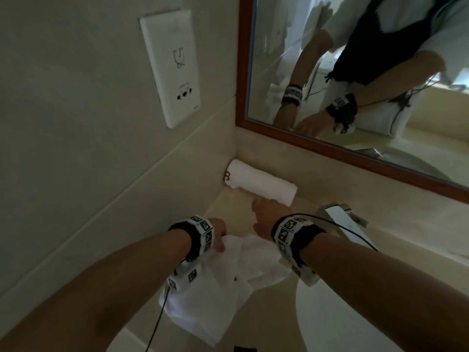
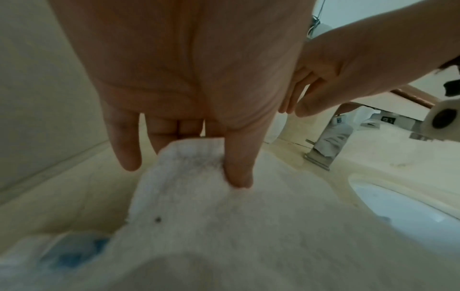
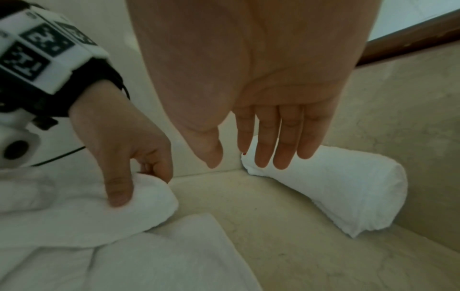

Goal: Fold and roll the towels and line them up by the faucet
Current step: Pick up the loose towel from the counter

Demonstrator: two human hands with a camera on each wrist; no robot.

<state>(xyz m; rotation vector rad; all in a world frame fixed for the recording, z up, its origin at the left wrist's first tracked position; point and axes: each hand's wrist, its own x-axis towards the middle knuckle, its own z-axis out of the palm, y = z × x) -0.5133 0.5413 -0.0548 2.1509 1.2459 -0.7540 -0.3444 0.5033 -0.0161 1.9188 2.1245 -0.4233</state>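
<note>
A rolled white towel (image 1: 261, 182) with a red mark on one end lies in the back corner of the counter against the wall, also seen as the roll (image 3: 348, 189) in the right wrist view. A loose white towel (image 1: 223, 280) is bunched on the counter in front. My left hand (image 1: 218, 237) pinches an edge of this loose towel (image 2: 199, 163) between thumb and fingers. My right hand (image 1: 266, 217) hovers with straight fingers (image 3: 281, 141) just short of the roll, holding nothing. The chrome faucet (image 1: 340, 219) stands right of my right wrist.
A white sink basin (image 1: 342, 316) lies at the lower right. A wood-framed mirror (image 1: 304, 141) hangs above the backsplash. A white socket plate (image 1: 172, 69) is on the left wall. Bare beige counter (image 3: 286, 236) lies between the two towels.
</note>
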